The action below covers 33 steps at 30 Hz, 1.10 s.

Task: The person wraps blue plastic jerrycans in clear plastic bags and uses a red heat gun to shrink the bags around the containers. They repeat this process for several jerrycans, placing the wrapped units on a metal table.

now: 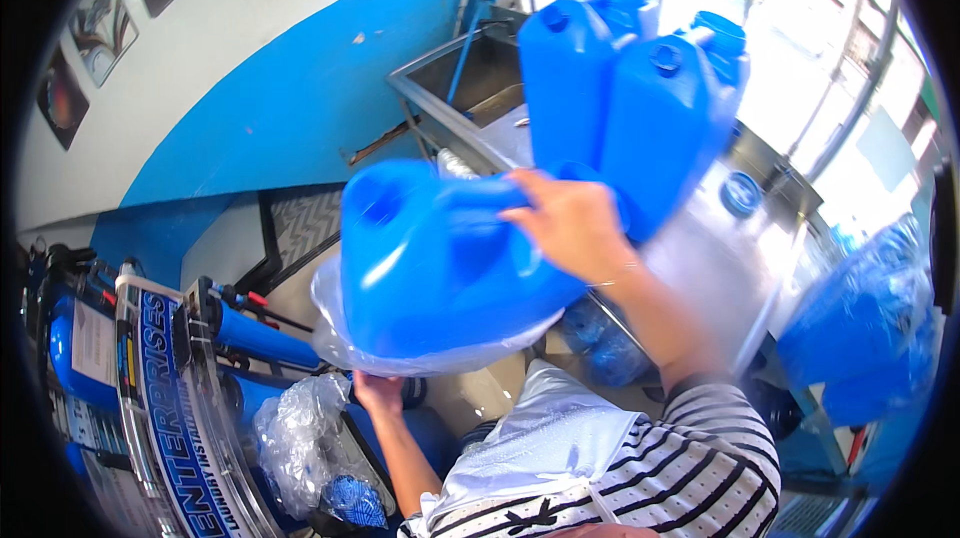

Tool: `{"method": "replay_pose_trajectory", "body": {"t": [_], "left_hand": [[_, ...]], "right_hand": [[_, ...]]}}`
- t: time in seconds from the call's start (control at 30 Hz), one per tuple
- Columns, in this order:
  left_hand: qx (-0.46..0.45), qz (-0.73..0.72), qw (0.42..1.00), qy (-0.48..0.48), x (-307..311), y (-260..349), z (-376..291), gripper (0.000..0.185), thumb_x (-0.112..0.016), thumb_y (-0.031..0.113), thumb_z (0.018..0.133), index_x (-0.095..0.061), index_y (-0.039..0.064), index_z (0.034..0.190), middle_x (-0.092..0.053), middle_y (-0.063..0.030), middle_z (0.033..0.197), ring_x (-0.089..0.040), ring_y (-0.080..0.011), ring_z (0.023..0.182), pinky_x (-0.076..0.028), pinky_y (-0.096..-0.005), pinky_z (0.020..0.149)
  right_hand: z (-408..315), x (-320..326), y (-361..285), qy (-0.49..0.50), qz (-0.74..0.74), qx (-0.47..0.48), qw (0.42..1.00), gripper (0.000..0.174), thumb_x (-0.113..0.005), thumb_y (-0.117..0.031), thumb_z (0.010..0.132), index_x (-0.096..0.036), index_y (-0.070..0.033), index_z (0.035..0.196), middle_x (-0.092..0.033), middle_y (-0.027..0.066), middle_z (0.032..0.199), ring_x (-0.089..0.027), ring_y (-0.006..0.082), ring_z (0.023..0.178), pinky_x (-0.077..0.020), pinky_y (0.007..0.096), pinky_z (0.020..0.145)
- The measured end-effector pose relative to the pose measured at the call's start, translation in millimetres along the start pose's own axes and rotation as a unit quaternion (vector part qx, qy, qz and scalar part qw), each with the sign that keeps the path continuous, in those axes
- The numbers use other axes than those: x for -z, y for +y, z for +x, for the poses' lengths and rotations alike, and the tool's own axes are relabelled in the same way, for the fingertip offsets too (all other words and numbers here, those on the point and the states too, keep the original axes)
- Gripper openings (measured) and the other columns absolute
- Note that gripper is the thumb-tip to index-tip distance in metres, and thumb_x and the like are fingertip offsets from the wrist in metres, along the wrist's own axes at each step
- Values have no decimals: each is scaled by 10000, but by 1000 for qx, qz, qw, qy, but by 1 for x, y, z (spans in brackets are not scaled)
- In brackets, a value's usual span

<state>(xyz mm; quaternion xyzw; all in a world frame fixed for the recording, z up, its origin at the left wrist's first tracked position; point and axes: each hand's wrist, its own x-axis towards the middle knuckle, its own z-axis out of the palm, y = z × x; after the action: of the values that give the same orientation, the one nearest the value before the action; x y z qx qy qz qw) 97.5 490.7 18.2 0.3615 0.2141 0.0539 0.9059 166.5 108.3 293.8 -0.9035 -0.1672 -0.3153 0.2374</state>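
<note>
My right hand (570, 226) grips the handle of a blue plastic water jug (420, 268), held tilted in front of my body. A clear plastic bag (330, 313) covers the jug's lower side. My left hand (379, 391) is beneath the bagged jug; its fingers are partly hidden, so I cannot tell how firmly they hold. Beyond my right hand, two more blue jugs (562, 80) (660, 117) stand upright on the stainless steel counter (705, 268). A loose blue screw cap (741, 193) lies on that counter.
A stainless steel sink (487, 65) adjoins the counter by the blue and white wall. Bagged blue containers (862, 328) stand at the right. At lower left are a crumpled clear plastic bag (300, 425), blue filter housings (262, 335) and a framed sign with lettering (169, 403).
</note>
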Motion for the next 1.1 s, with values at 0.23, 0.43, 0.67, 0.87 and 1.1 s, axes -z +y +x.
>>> {"method": "replay_pose_trajectory", "body": {"t": [0.23,0.43,0.67,0.87,1.1], "left_hand": [[-383,214,822,-363,-208,89,-126,695,-511,382,889,-458,-136,1350,-546,-251,1314,-489,-330,1256,-288,-444,1116],[-516,387,534,-547,-394,36,-244,570,-593,245,802,-569,2,1317,-548,-187,1374,-495,-376,1213,-331,-453,1075],[-529,406,469,-579,-464,-6,-292,549,-586,153,774,-579,29,1309,-554,-155,1377,-498,-365,1211,-347,-446,1072],[-423,408,677,-442,-375,10,-252,572,-470,12,658,-667,-5,1196,-622,-173,1261,-523,-293,1218,-409,-362,1026],[112,583,673,-442,-275,-154,-191,596,-429,-30,839,-467,57,1427,-497,-99,1439,-436,-219,1334,-370,-313,1062]], "right_hand": [[-141,148,167,149,268,-311,900,334,-636,-244,927,-649,43,1097,-711,110,949,-655,141,773,-515,294,678],[-241,133,265,340,496,-500,623,315,-585,-233,950,-662,41,1085,-695,68,951,-628,114,783,-517,276,688],[-246,153,294,304,546,-479,617,307,-584,-236,943,-672,27,1075,-698,63,915,-626,123,753,-519,277,687],[-171,257,310,181,197,-397,878,304,-597,-251,918,-691,-19,1090,-703,83,819,-625,155,695,-525,295,693],[-85,329,239,89,-231,-141,959,335,-669,-313,876,-662,-91,1126,-711,155,878,-690,319,797,-534,436,733]]}}
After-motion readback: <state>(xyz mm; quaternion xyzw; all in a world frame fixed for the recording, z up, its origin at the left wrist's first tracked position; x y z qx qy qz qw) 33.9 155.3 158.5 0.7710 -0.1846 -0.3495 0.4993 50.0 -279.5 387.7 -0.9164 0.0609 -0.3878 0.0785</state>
